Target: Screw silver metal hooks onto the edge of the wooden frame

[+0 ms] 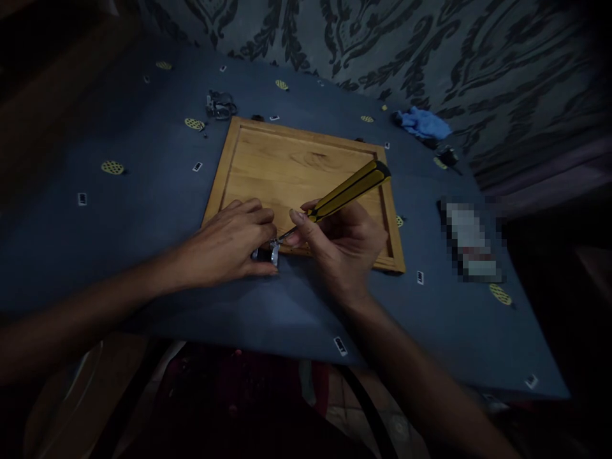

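My right hand (339, 248) grips a screwdriver (349, 191) with a yellow and black handle, pen-fashion, its handle slanting up to the right. The thin shaft points down left to a small silver and black metal piece (268, 254), which resembles a watch case, though its kind is not certain. Fingers and thumb of my left hand (229, 242) are closed around that piece at the near edge of a wooden tray (306, 135). Whether the tip touches the piece is too small to tell.
Beyond the tray's far left corner lies a small tangle of metal and dark parts (220, 105). A blue cloth (423, 122) and a small dark object (446, 155) are at the back right. A blurred-out flat object (471, 239) lies right, near the table edge (521, 319). A patterned wall stands behind.
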The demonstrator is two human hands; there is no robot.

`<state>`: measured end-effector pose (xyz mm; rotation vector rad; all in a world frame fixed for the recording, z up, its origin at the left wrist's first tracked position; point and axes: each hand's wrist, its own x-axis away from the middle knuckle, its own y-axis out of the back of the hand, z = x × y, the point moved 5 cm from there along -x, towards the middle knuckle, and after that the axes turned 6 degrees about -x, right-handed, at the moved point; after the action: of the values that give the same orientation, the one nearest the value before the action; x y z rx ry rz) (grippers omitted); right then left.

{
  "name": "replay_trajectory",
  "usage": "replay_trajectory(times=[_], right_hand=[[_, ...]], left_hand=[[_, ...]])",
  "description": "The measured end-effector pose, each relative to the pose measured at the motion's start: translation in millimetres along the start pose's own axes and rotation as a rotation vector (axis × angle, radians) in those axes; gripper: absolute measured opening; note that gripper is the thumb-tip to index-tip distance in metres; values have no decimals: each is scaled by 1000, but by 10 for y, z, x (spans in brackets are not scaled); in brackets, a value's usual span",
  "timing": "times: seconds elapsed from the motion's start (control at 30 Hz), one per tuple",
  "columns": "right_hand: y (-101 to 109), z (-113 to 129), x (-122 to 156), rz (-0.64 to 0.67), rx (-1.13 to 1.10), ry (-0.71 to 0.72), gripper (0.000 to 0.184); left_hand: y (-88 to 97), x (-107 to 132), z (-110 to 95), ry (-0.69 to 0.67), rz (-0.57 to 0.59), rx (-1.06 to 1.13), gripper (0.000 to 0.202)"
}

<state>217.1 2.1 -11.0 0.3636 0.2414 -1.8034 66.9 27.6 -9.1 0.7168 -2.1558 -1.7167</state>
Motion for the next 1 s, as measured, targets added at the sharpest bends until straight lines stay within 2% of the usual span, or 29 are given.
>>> replay_trajectory(times=[0.37, 0.57, 0.73, 0.9, 1.0], right_hand=[[-41, -37, 18, 26, -94, -15, 18], [-31, -55, 55, 81, 23, 14, 14], [-13, 48, 12, 203, 31, 28, 17], [7, 169, -66, 397, -8, -63, 31], [20, 190, -91, 428, -18, -56, 29]], left_hand=[[-11, -2, -5, 1, 4, -23, 35], [7, -19, -17, 13, 36, -8, 36], [11, -21, -14, 14, 32, -24, 36], [-6, -8, -4, 6, 9, -4, 36], [-6, -3, -6, -8, -1, -5, 38]])
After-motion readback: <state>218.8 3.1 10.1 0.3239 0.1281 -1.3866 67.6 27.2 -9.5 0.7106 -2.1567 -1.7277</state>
